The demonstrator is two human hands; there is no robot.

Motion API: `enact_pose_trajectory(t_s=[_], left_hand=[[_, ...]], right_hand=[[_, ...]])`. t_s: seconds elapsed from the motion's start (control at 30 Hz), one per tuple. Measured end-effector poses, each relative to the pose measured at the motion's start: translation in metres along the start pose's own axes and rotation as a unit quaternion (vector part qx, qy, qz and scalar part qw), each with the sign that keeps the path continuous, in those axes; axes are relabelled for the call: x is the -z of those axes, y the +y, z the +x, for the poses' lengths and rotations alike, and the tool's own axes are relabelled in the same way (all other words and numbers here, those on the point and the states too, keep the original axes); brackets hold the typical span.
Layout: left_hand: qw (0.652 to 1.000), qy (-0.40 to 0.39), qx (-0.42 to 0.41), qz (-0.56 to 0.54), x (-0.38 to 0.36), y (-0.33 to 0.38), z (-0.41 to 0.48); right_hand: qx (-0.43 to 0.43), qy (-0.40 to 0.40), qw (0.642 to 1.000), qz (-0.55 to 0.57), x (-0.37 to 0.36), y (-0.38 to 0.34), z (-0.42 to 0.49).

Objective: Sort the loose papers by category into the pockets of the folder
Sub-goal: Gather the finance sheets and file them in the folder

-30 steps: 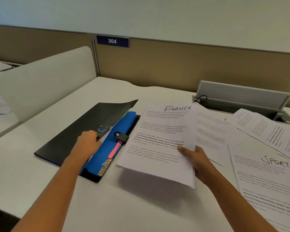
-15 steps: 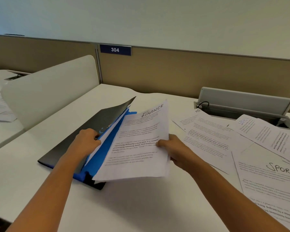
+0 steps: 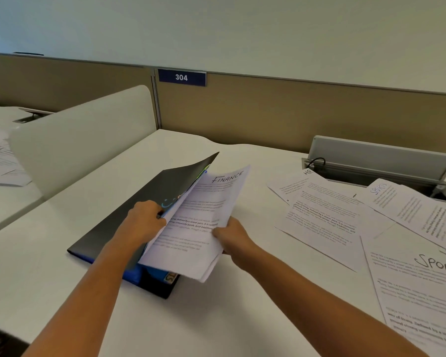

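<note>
Finance papers (image 3: 198, 222): a thin sheaf headed "FINANCE" in handwriting, tilted. Its left edge is tucked into the open folder and its right part sticks out over the surface.
Folder (image 3: 124, 228): black cover with blue pockets inside, lying on the surface left of centre. The front cover is lifted at an angle, and a green tab shows at the far edge.
Left hand (image 3: 144, 222): fingers curled over the edge of the lifted cover, holding the folder open.
Right hand (image 3: 232, 238): pinches the right edge of the Finance papers, thumb on top.
Loose papers (image 3: 322, 217): overlapping sheets spread to the right, apart from the folder. 1 is headed "HR", 1 "SPORTS" in blue, and 1 has "SPORT" in black at the near right.
Surface (image 3: 62, 279): white, carrying the folder and the sheets.
Cable box (image 3: 381, 155): grey flap raised behind the loose papers, with a black cable inside.
Divider (image 3: 83, 135): white rounded panel on the left.
Sign (image 3: 182, 77): blue plate reading "304" on the beige partition.
Far papers (image 3: 0, 163): more sheets on the next desk, far left.
</note>
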State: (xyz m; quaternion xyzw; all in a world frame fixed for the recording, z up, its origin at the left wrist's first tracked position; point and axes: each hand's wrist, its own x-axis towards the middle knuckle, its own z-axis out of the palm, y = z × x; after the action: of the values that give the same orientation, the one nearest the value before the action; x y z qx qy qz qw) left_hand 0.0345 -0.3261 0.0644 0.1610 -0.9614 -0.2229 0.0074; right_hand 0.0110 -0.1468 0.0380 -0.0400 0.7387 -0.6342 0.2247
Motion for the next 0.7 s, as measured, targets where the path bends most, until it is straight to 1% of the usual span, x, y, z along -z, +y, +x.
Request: enact_pose_trajectory(t_s=[0.1,0.23,0.37,0.47,0.53,0.7], left_hand=[[1.000,0.006,0.001,-0.009,0.001,0.003,-0.003],[1.000,-0.007,-0.006,-0.012,-0.002,0.009,-0.006],[1.000,-0.011,-0.004,-0.019,-0.004,0.010,-0.009],[1.000,-0.006,-0.005,-0.017,-0.005,0.011,-0.009],[1.000,-0.009,-0.005,-0.016,-0.007,0.011,-0.009],[1.000,0.004,-0.009,-0.004,-0.009,0.016,-0.011]], right_hand=[[-0.027,-0.025,0.999,0.000,-0.002,0.008,0.001],[-0.019,-0.025,0.999,0.030,-0.009,0.003,0.010],[-0.025,0.046,0.997,0.059,-0.005,0.007,0.006],[-0.010,0.068,0.993,0.101,-0.003,0.017,0.001],[0.002,0.080,0.993,0.086,-0.010,0.018,0.002],[0.025,0.095,0.995,-0.010,-0.037,0.014,0.018]])
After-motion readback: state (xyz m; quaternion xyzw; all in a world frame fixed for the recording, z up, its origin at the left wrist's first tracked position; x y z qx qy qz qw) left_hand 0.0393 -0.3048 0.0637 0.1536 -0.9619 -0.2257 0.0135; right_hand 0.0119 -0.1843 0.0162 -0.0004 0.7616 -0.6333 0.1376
